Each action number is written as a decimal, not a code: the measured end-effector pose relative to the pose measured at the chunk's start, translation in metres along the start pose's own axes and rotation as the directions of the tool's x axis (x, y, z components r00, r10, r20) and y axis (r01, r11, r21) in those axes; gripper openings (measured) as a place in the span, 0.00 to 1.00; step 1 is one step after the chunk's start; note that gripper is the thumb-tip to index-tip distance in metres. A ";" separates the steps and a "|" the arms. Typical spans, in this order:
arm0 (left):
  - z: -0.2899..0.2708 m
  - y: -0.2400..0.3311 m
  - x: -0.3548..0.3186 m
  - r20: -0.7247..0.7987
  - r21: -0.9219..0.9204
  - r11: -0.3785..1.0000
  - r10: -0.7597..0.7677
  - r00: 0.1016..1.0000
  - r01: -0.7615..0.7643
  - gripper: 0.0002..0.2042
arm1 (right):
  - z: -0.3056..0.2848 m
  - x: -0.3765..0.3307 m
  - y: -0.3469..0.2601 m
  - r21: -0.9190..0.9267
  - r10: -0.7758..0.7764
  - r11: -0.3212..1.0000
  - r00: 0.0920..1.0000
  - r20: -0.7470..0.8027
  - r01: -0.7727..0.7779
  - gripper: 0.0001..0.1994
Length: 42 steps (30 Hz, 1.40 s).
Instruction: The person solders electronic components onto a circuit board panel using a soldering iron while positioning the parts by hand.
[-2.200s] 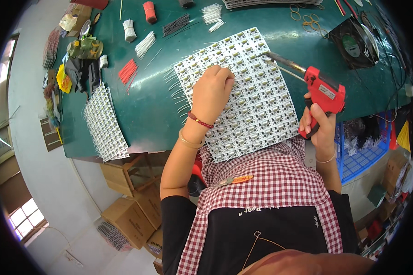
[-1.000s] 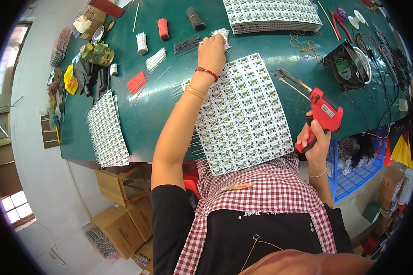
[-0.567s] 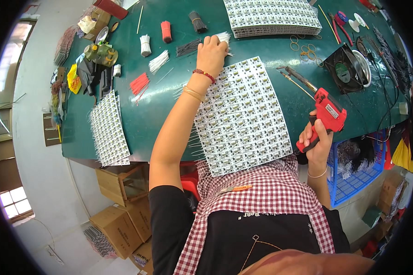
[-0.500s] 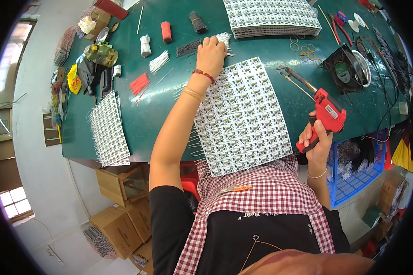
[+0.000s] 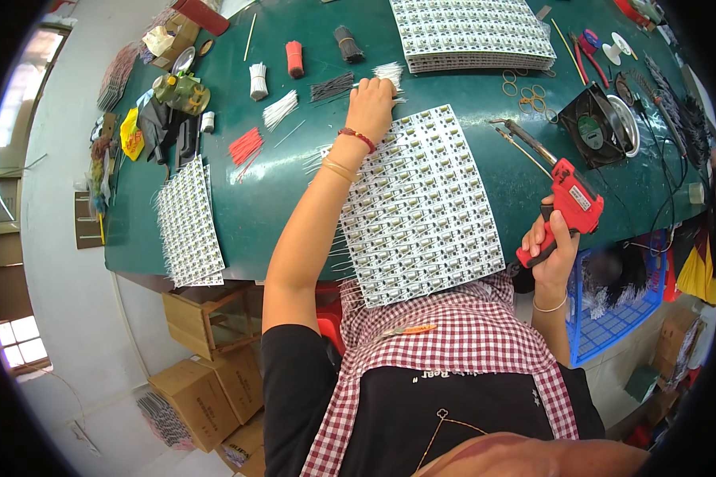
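Gripping a red soldering gun (image 5: 573,197) in the right hand (image 5: 555,242), the person across from me stretches the left hand (image 5: 371,107) over the far edge of a white circuit panel (image 5: 433,207). The left fingers are bunched together beside a loose pile of white wires (image 5: 388,73) — I can't tell whether anything is pinched between them. The right fingers are wrapped around the gun's handle.

Beside the person's right, below the table's edge, a blue basket (image 5: 612,330) holds a dark bundle (image 5: 627,280) and some white-ended strands. Cardboard boxes (image 5: 203,405) sit on the floor to the left; what is in them, I can't make out. On the table (image 5: 258,219), toward the far left, stands a clear greenish jar (image 5: 184,95) whose contents are hard to tell.

The gun hangs above the table's right part, clear of the panel, its long axis slanting and its tip aimed away from the person and to the left. The panel lies in front of the person, its near end against the checked apron (image 5: 453,342). Its long axis runs away from the body, with the far end turned a little to the left, and thin wires poke out along its left side.

Farther back is a thick stack of similar panels (image 5: 469,36); a black fan (image 5: 593,127) stands to the right, near some rubber bands (image 5: 533,103).
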<state>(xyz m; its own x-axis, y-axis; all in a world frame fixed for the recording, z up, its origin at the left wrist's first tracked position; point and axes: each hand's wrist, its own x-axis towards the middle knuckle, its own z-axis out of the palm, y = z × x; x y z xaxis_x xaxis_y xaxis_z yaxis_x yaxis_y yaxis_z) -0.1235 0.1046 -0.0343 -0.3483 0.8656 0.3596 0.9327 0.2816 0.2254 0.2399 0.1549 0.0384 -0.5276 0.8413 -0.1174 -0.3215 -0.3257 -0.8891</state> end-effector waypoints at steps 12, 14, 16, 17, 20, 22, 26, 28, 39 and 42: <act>-0.013 0.006 -0.004 -0.109 -0.073 0.997 0.020 0.994 -0.028 0.12 | -0.003 -0.003 -0.005 0.046 -0.006 0.999 0.999 -0.049 0.008 0.13; -0.021 0.013 -0.007 -0.192 -0.138 0.990 0.007 0.981 -0.034 0.11 | -0.005 -0.003 -0.003 0.037 -0.016 0.999 0.999 -0.050 0.018 0.12; -0.037 0.034 -0.017 -0.032 -0.274 0.961 -0.060 0.998 0.049 0.10 | -0.005 -0.002 -0.005 0.037 -0.007 0.999 1.000 -0.003 0.007 0.13; -0.038 0.046 -0.027 -0.056 -0.364 0.932 -0.021 0.998 -0.001 0.09 | -0.004 -0.001 -0.006 0.040 0.004 0.999 0.998 0.057 -0.006 0.13; -0.060 0.102 -0.058 0.168 -0.665 0.746 0.107 0.980 0.032 0.08 | 0.019 -0.002 -0.003 -0.083 0.012 0.997 0.999 0.040 -0.009 0.16; -0.071 0.136 -0.080 0.334 -0.726 0.658 0.084 0.939 0.199 0.04 | 0.028 -0.001 0.001 -0.118 0.028 0.993 0.997 0.067 -0.020 0.20; -0.088 0.176 -0.102 0.299 -0.754 0.622 0.041 0.953 0.210 0.04 | 0.044 -0.007 0.000 -0.204 0.100 0.976 0.990 0.097 -0.078 0.23; -0.090 0.182 -0.108 0.255 -0.764 0.613 0.004 0.967 0.199 0.04 | 0.046 -0.009 -0.003 -0.293 0.169 0.948 0.978 0.121 -0.127 0.22; -0.091 0.188 -0.123 0.291 -0.689 0.680 -0.056 0.955 0.250 0.03 | 0.047 -0.016 0.004 -0.149 0.125 0.982 0.991 0.052 -0.116 0.19; -0.085 0.194 -0.127 0.218 -0.706 0.689 -0.010 0.976 0.165 0.07 | 0.047 -0.018 -0.001 -0.201 0.205 0.961 0.977 0.048 -0.192 0.19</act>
<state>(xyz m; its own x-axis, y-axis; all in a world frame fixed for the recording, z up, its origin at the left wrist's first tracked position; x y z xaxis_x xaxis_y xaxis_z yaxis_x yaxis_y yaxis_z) 0.0938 0.0142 0.0402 -0.3288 0.9322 0.1512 0.5187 0.0445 0.8538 0.2128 0.1200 0.0618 -0.6194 0.7348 -0.2763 -0.0498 -0.3879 -0.9203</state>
